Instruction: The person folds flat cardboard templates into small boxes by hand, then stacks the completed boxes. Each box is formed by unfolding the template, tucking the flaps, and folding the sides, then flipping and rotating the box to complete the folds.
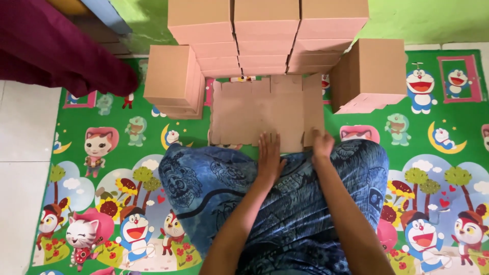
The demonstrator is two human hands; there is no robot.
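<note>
A flat brown cardboard box blank lies unfolded on the cartoon play mat, just beyond my knees. My left hand lies flat with fingers spread on its near edge. My right hand grips the blank's right side flap, which is bent upward. My lap is covered by blue patterned cloth.
Stacks of folded cardboard boxes ring the blank: one pile at the left, a tall row at the back, another at the right. A dark red cloth hangs at the upper left. White floor tiles border the mat's left side.
</note>
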